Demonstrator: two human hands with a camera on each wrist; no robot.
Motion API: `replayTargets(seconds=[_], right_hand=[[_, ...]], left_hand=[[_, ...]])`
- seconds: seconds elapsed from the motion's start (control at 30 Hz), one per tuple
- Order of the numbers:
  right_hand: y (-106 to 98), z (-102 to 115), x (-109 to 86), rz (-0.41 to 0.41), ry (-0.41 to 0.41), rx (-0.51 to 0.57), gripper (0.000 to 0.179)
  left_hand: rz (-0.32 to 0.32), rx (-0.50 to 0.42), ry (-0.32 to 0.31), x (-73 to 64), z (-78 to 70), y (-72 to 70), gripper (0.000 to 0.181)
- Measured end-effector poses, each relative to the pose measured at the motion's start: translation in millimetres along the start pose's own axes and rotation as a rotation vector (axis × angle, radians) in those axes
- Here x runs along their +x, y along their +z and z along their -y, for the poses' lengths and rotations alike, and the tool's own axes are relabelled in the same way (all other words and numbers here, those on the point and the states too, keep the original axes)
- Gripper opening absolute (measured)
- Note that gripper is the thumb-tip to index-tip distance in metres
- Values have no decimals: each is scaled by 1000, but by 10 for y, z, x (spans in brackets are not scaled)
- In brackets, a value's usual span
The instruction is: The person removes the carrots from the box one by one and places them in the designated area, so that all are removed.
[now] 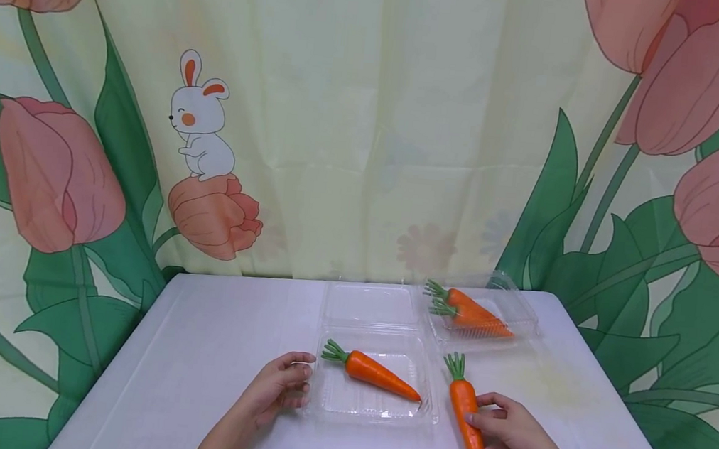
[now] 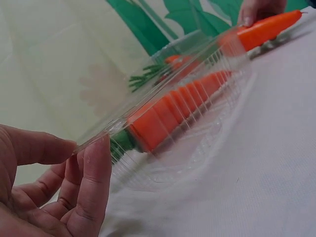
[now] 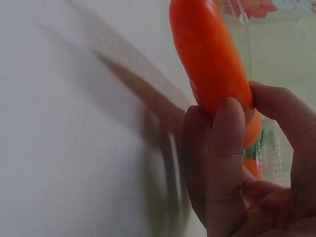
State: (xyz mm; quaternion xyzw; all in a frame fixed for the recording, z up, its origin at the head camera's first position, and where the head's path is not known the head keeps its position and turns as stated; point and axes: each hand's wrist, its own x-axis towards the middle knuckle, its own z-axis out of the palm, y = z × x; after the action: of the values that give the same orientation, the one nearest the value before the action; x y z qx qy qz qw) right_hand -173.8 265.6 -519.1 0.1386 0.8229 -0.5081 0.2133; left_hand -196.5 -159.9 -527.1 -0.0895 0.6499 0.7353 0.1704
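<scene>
In the head view an open clear plastic clamshell box (image 1: 343, 406) lies on the table with its lid (image 1: 370, 304) folded back. One carrot (image 1: 381, 375) with a short green top rests inside it. My left hand (image 1: 273, 389) pinches the box's left rim between thumb and fingers, which the left wrist view shows up close. To the right of the box, my right hand (image 1: 511, 432) holds a second carrot (image 1: 463, 405) by its side, green top pointing away from me. The right wrist view has this carrot between thumb and fingers, above the table with its shadow below.
Behind, on the right, another clear box (image 1: 521, 313) contains two carrots (image 1: 476, 317). A white cloth covers the table (image 1: 222, 326). A curtain (image 1: 317, 121) printed with tulips and a rabbit hangs at its far edge.
</scene>
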Motion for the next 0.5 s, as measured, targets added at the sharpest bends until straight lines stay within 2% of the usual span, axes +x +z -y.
replayTargets(seconds=[0.3,0.5], right_hand=[[-60,3,54,-66,-23,-88,66],[-27,26,67,-102,-33,-142,69]], left_hand=[[7,-11,1,27,21,17,41],[17,2,3,-15,-10,5,43]])
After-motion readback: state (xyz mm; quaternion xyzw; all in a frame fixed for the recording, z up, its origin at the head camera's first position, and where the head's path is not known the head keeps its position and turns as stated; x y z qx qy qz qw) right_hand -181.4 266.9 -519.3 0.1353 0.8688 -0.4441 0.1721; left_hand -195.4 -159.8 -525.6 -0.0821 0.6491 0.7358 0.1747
